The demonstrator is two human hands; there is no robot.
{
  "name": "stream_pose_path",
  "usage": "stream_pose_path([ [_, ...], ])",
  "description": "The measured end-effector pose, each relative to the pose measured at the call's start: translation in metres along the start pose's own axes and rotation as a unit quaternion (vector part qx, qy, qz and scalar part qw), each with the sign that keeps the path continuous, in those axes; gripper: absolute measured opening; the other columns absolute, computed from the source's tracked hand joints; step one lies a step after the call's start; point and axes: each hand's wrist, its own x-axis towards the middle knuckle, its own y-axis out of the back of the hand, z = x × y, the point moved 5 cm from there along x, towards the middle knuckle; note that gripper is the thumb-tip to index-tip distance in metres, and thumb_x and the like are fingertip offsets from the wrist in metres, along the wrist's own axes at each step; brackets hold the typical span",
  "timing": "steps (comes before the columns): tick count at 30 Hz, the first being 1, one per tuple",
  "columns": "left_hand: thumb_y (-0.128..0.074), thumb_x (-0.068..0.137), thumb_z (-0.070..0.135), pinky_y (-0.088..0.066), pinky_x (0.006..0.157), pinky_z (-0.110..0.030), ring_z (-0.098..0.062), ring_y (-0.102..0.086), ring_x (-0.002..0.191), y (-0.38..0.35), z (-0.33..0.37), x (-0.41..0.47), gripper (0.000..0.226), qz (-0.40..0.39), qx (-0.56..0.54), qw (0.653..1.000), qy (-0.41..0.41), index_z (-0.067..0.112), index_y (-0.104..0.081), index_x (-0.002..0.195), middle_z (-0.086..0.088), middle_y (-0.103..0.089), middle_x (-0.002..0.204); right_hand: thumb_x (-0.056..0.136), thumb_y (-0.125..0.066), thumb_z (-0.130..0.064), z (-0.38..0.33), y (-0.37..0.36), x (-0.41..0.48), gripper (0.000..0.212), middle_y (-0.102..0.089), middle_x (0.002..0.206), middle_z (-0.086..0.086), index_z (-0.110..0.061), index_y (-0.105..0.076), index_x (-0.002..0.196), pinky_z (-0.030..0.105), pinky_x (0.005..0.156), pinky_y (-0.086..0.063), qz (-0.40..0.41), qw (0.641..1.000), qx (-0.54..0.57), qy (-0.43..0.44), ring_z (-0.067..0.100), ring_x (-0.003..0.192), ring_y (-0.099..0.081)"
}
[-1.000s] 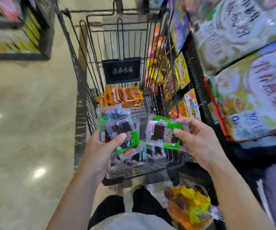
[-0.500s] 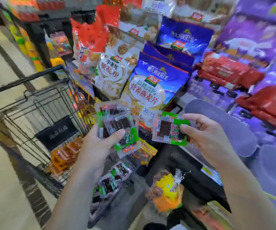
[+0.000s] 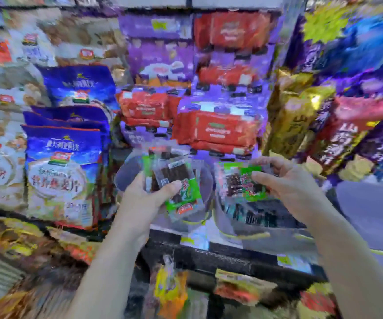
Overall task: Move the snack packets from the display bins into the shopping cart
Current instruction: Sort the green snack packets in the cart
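Above the packet-filled bin (image 3: 239, 236), left hand (image 3: 144, 201) and right hand (image 3: 287, 183) hold packets (image 3: 176, 178).

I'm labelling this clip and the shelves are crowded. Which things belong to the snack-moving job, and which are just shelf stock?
Job: left hand gripping the green packet stack; right hand pinching a single green packet; clear display bin beneath. Cart out of view.
Bystanders: blue bags; red packs; gold bags; yellow-orange bag below.
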Motion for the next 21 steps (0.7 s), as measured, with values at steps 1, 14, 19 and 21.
stream_pose_path([
  [1, -0.091, 0.079, 0.016, -0.065, 0.069, -0.044, -0.028, -0.08, 0.095, -0.024, -0.004, 0.008, 0.035, -0.015, 0.012, 1.0, 0.005, 0.029, -0.076, 0.108, -0.006, -0.081, 0.11, 0.086, -0.082, -0.022, 0.007, 0.02, 0.006, 0.023, -0.065, 0.075, -0.011, -0.039, -0.078, 0.101, 0.027, 0.065, -0.042, 0.003, 1.0, -0.023, 0.002, 0.009, 0.073, -0.058],
  [14, -0.09, 0.083, 0.019, -0.053, 0.051, -0.023, -0.009, -0.074, 0.071, -0.205, -0.111, 0.073, 0.024, -0.129, 0.236, 0.943, 0.197, 0.021, -0.076, 0.102, 0.001, -0.08, 0.091, 0.087, -0.082, -0.021, 0.139, 0.095, 0.077, 0.025, -0.074, 0.102, 0.005, -0.008, -0.071, 0.106, 0.024, 0.067, -0.047, -0.169, 0.927, -0.299, -0.151, 0.011, 0.081, -0.061],
  [19, -0.093, 0.081, 0.021, -0.063, 0.064, -0.033, -0.011, -0.074, 0.071, -0.219, -0.133, 0.1, 0.019, -0.131, 0.375, 0.899, 0.185, 0.015, -0.079, 0.092, 0.0, -0.078, 0.085, 0.083, -0.083, -0.012, 0.183, 0.074, 0.088, 0.031, -0.063, 0.075, -0.016, -0.028, -0.061, 0.068, 0.046, 0.092, -0.056, -0.245, 0.895, -0.3, -0.22, 0.014, 0.082, -0.06],
  [21, -0.094, 0.078, 0.027, -0.063, 0.088, -0.04, -0.022, -0.076, 0.093, -0.222, -0.143, 0.106, 0.036, -0.14, 0.425, 0.872, 0.199, 0.012, -0.079, 0.107, -0.005, -0.079, 0.1, 0.081, -0.082, -0.013, 0.197, 0.072, 0.091, 0.023, -0.065, 0.076, -0.011, -0.026, -0.066, 0.071, 0.042, 0.091, -0.058, -0.243, 0.887, -0.32, -0.227, 0.016, 0.083, -0.061],
])
